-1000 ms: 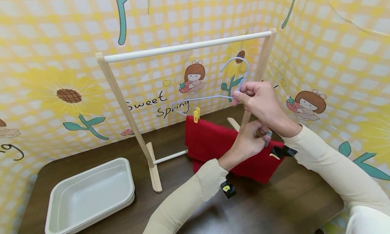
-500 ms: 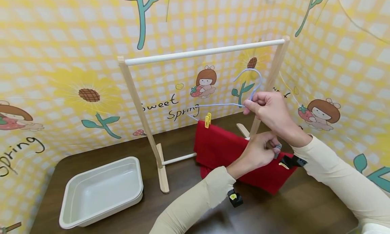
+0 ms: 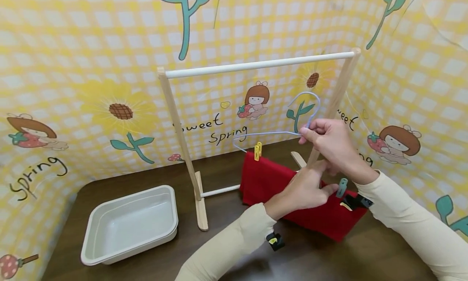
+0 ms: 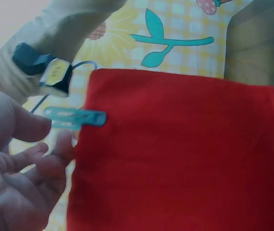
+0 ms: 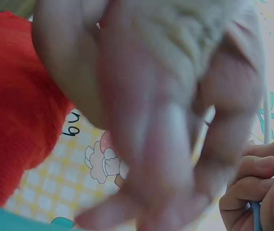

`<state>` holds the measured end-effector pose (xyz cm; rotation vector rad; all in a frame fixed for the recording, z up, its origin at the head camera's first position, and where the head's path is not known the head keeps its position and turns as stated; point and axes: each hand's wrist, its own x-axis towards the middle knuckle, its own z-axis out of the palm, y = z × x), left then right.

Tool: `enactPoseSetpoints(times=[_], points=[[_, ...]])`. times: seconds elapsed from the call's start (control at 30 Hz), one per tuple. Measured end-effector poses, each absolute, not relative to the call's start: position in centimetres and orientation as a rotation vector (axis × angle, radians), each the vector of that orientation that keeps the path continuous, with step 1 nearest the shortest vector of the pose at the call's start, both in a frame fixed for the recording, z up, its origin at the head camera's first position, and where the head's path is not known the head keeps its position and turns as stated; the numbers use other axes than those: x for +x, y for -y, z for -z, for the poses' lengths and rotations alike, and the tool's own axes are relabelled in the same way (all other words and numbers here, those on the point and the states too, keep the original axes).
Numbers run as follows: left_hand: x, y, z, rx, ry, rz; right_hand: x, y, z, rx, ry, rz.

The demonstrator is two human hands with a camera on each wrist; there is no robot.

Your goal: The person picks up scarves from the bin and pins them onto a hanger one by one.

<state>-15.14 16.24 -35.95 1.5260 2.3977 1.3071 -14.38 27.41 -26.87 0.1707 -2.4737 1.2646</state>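
Observation:
A red cloth [image 3: 270, 171] hangs from a pale blue wire hanger [image 3: 270, 133], with a yellow clothespin [image 3: 258, 151] at its left end and a teal clothespin [image 3: 341, 188] at its right. My right hand [image 3: 330, 145] pinches the hanger just below its hook; in the right wrist view that hand [image 5: 262, 187] appears at the right edge. Beside the teal clothespin is my left hand [image 3: 307, 187], its thumb and fingers apart with nothing between them. The left wrist view shows the teal clothespin [image 4: 74, 118] clamped on the cloth edge, clear of my left fingers [image 4: 55, 159].
Behind the cloth stands a wooden rack with a white top rail [image 3: 259, 64] and light wooden posts [image 3: 179, 130]. At the left of the dark table [image 3: 234, 248] sits a pale grey basin [image 3: 175, 220]. A yellow checked backdrop [image 3: 120, 78] encloses the back and side.
My left hand has let go of the teal clothespin, its fingers spreading away from it. My right hand still holds the hanger. The head view has shifted, moving the scene rightward.

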Motion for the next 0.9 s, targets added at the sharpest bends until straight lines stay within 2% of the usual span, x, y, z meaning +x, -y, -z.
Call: enactPoseSetpoints(times=[0.13, 0.57, 0.9], points=[[-14.9, -14.8, 36.4, 1.463, -2.409, -1.386, -14.1, -28.0, 27.2, 0.146, 2.458, -1.260], [-14.6, -10.8, 37.9, 1.502, -2.501, -1.626, -14.0, -28.6, 27.6, 0.182, 2.398, -1.373], [-14.9, -5.9, 40.7, 1.292, -2.520, -1.842, -14.5, -28.7, 27.7, 0.212, 2.429, -1.314]])
